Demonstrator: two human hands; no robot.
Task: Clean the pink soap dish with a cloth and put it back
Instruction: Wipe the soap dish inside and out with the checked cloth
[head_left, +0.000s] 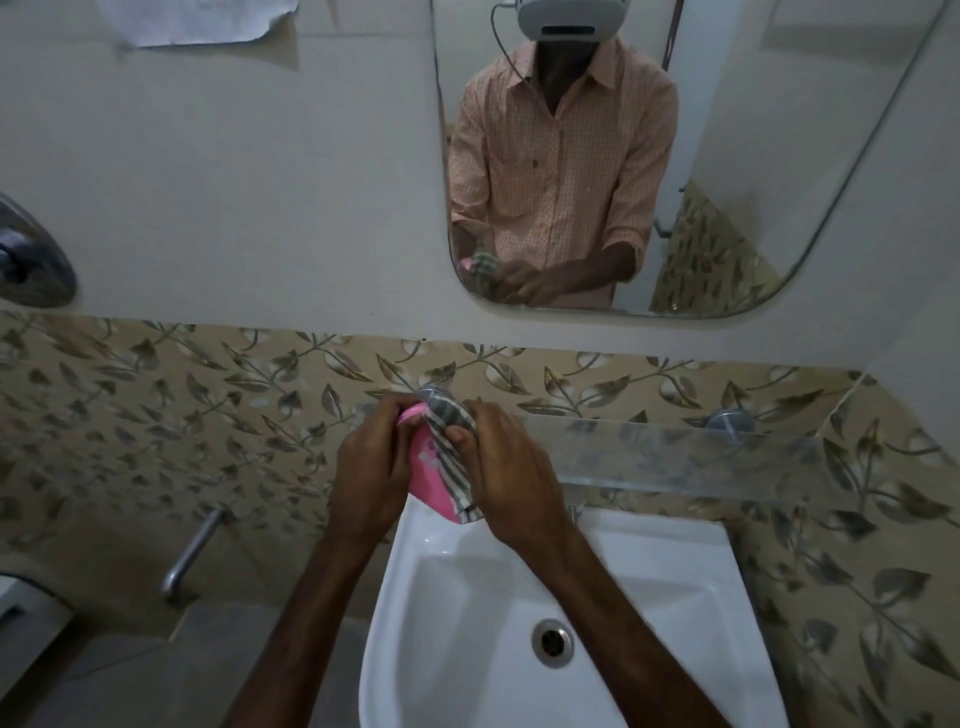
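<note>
Left hand (371, 462) curled around pink dish (428, 483), gripping its left edge. Right hand (506, 465) pinching striped cloth (452, 441) against the dish (fingers bent, closed on fabric). Both held above white sink (675, 597), at its back rim. Glass shelf (675, 457) just right, leaf-patterned tiles (156, 415) behind, mirror (727, 156) above.
</note>
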